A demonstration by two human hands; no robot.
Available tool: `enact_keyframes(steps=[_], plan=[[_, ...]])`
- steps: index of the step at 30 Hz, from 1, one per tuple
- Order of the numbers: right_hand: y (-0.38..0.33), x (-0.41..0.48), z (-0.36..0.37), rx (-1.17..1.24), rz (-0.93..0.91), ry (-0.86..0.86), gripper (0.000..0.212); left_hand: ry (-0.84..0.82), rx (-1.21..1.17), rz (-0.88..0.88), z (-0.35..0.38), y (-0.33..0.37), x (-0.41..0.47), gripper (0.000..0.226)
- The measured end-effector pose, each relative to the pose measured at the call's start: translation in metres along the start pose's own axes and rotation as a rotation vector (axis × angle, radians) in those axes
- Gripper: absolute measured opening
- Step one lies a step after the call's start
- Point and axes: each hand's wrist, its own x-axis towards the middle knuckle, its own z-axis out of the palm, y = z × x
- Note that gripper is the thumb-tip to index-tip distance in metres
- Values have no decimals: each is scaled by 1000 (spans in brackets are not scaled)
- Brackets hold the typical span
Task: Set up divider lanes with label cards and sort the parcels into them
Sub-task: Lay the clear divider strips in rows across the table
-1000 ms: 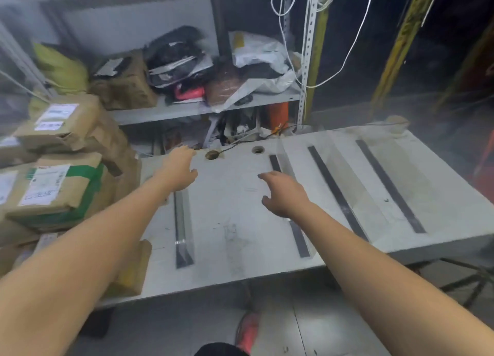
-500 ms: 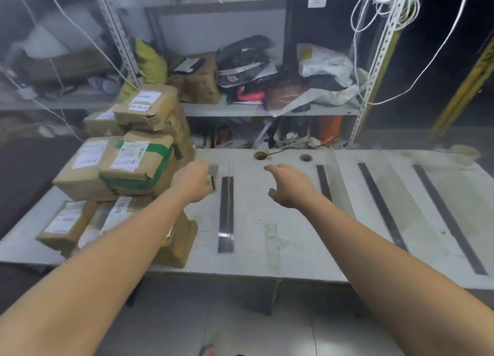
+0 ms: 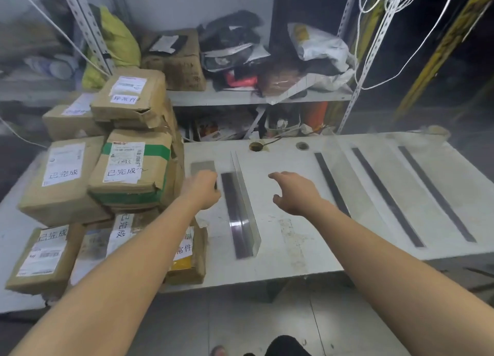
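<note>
A pile of brown cardboard parcels with white labels covers the left end of the white table. Several clear dividers stand on dark base strips: the nearest divider lies between my hands, and three more dividers run across the table's right half. My left hand is just left of the nearest divider, fingers curled over the near end of a flat grey card. My right hand hovers right of that divider, fingers loosely spread and holding nothing.
Behind the table a metal shelf holds bags, a box and loose packaging. White cables hang at the upper right. Two round holes pierce the table's far edge. My foot shows on the grey tiled floor.
My view has swung left and the parcel pile has come into sight. My left hand has settled beside the nearest divider with the grey card at its fingers. My right hand stays open.
</note>
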Motion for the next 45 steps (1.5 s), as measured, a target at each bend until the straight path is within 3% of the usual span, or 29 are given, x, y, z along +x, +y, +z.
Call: enact_keyframes(steps=[5,10,13,18,27,31,35,45], plan=[[-14,6,16,101,91,-18,58,-41,-49,62,14,-17,16,28],[-20,18,45,421,194,-75,56,-86,-118,180,22,-23,38,49],[-20,29,61,540,222,-90,54,-85,-105,247,18,-19,56,48],[-20,44,78,542,169,-142,52,-74,-23,397,12,-1,95,41],[-12,51,91,668,228,-179,39,-210,173,542,26,5,140,18],[-20,54,93,749,304,-233,48,-269,272,589,28,0,160,13],[-27,50,92,823,429,-288,48,-290,221,599,32,-11,181,15],[-5,20,83,699,547,-227,43,-177,114,674,31,-3,229,5]])
